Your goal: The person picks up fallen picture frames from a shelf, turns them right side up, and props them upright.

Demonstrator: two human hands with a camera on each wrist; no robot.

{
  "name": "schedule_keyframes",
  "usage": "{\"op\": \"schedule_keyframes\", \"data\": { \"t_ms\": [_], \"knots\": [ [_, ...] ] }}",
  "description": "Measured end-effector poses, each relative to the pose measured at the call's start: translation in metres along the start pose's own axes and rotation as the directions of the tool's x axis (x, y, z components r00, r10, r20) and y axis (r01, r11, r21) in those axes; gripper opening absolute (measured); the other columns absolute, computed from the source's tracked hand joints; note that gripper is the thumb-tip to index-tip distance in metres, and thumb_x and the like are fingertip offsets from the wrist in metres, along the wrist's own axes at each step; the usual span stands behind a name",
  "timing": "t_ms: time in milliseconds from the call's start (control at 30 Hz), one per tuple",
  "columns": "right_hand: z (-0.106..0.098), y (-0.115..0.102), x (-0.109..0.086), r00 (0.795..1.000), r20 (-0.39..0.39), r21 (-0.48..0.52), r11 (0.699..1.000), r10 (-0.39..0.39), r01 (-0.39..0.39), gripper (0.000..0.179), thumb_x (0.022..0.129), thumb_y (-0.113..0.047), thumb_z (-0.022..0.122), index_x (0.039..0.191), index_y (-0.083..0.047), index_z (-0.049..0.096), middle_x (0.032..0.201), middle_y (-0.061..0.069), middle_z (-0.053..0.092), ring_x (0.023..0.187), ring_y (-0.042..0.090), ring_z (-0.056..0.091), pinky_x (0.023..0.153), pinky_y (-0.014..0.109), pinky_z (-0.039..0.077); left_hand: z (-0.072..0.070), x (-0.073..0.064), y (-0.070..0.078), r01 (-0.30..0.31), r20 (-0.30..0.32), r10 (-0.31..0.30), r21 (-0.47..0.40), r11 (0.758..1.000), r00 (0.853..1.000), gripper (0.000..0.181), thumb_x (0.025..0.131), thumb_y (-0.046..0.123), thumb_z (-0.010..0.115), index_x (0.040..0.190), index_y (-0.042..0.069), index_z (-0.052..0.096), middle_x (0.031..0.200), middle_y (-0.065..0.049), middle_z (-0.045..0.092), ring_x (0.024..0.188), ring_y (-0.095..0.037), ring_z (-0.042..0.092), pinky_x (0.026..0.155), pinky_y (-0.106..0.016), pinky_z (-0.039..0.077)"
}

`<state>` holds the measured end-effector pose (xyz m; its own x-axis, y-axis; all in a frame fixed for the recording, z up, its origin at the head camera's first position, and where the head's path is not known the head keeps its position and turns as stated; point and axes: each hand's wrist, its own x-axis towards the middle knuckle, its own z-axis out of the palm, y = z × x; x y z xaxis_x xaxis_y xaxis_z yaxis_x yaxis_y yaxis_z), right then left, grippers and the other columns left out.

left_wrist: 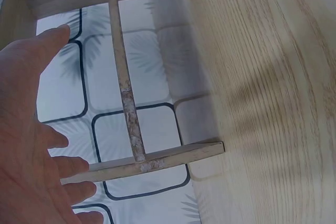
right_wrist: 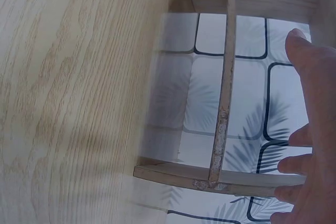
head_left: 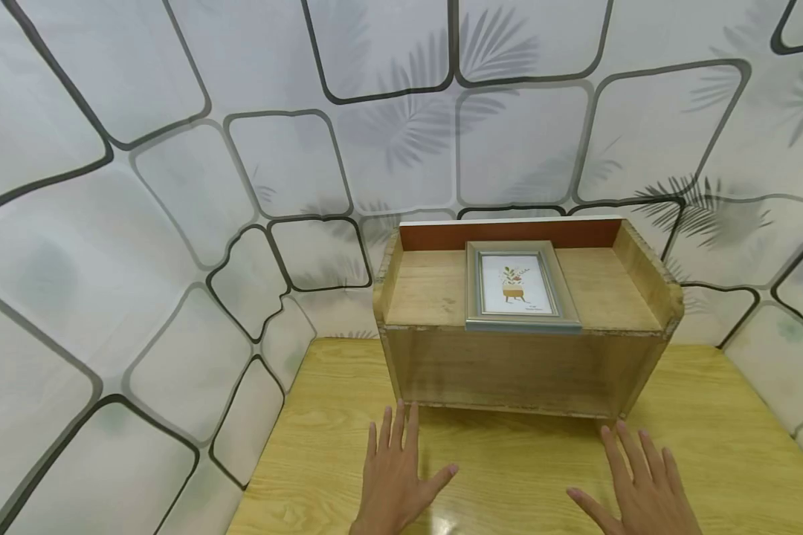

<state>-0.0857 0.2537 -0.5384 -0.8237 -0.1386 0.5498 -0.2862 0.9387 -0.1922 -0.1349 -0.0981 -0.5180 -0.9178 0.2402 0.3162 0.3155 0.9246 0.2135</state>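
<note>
A two-tier wooden shelf (head_left: 508, 369) stands on the wood-grain table. On its upper board lies a picture frame (head_left: 568, 286) with a silvery-gold border, holding a print of a potted plant. My left hand (head_left: 393, 475) is spread flat over the table, fingertips near the shelf's lower left front corner. My right hand (head_left: 649, 490) is likewise spread, its fingertips by the lower right corner. Neither hand holds anything. Both wrist views show straight fingers beside the shelf's boards (left_wrist: 128, 93), with the left thumb (left_wrist: 55, 38) and right thumb (right_wrist: 296, 43) extended.
The yellowish table (head_left: 508, 475) extends in front of the shelf and to both sides. Behind and around it hangs a pale cloth (head_left: 401, 156) with dark rounded outlines and leaf prints. A reddish-brown strip (head_left: 435, 237) runs along the shelf's back.
</note>
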Motion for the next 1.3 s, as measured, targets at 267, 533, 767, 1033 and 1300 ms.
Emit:
{"op": "schedule_keyframes", "data": {
  "t_ms": [267, 533, 767, 1033, 1300],
  "knots": [
    [-0.001, 0.000, 0.002, 1.000, -0.017, -0.007, 1.000, -0.012, 0.012, 0.106, 0.079, -0.068, 0.072, 0.151, 0.002, 0.039, 0.142, 0.034, 0.046, 0.126, 0.060, 0.040, 0.112, 0.073, 0.014, 0.000, 0.000, -0.001, -0.001, -0.008, 0.001, -0.002, 1.000, 1.000, 0.106, 0.089, 0.083, 0.040, 0.159, 0.005, 0.028, 0.161, -0.021, 0.032, 0.146, -0.044, 0.031, 0.115, -0.064, 0.025],
    [-0.006, 0.000, 0.008, 1.000, -0.027, 0.013, 1.000, -0.015, 0.015, 0.103, 0.076, -0.061, 0.078, 0.147, 0.005, 0.044, 0.140, 0.034, 0.047, 0.123, 0.059, 0.042, 0.112, 0.073, 0.014, -0.002, 0.000, 0.000, 0.004, 0.001, -0.004, -0.005, 1.000, 1.000, 0.107, 0.089, 0.084, 0.040, 0.160, 0.005, 0.027, 0.161, -0.020, 0.031, 0.148, -0.042, 0.029, 0.116, -0.062, 0.025],
    [-0.010, 0.001, 0.018, 0.991, -0.099, -0.009, 0.996, -0.092, 0.092, 0.105, 0.082, -0.078, 0.060, 0.141, 0.009, 0.051, 0.137, 0.033, 0.052, 0.117, 0.056, 0.049, 0.097, 0.071, 0.036, -0.006, 0.003, 0.002, -0.005, -0.016, 0.004, -0.034, 0.999, 1.000, 0.106, 0.089, 0.082, 0.041, 0.159, 0.003, 0.028, 0.160, -0.022, 0.032, 0.147, -0.043, 0.030, 0.116, -0.061, 0.027],
    [-0.032, -0.004, 0.046, 0.953, -0.225, -0.034, 0.980, -0.201, 0.198, 0.105, 0.093, -0.079, 0.040, 0.133, 0.017, 0.054, 0.120, 0.035, 0.061, 0.089, 0.051, 0.063, 0.066, 0.063, 0.051, -0.022, 0.015, 0.010, -0.072, -0.119, 0.064, -0.064, 0.995, 0.991, 0.102, 0.089, 0.069, 0.061, 0.157, -0.002, 0.031, 0.161, -0.023, 0.031, 0.147, -0.041, 0.032, 0.114, -0.052, 0.036],
    [-0.063, -0.015, 0.077, 0.951, -0.246, -0.001, 0.981, -0.187, 0.193, 0.101, 0.096, -0.075, 0.039, 0.139, 0.016, 0.049, 0.113, 0.036, 0.062, 0.096, 0.053, 0.059, 0.078, 0.065, 0.047, -0.049, 0.039, 0.022, -0.200, -0.264, 0.169, -0.093, 0.975, 0.950, 0.099, 0.092, 0.065, 0.061, 0.154, -0.006, 0.033, 0.161, -0.023, 0.030, 0.146, -0.035, 0.036, 0.112, -0.046, 0.040]
  ]
}}
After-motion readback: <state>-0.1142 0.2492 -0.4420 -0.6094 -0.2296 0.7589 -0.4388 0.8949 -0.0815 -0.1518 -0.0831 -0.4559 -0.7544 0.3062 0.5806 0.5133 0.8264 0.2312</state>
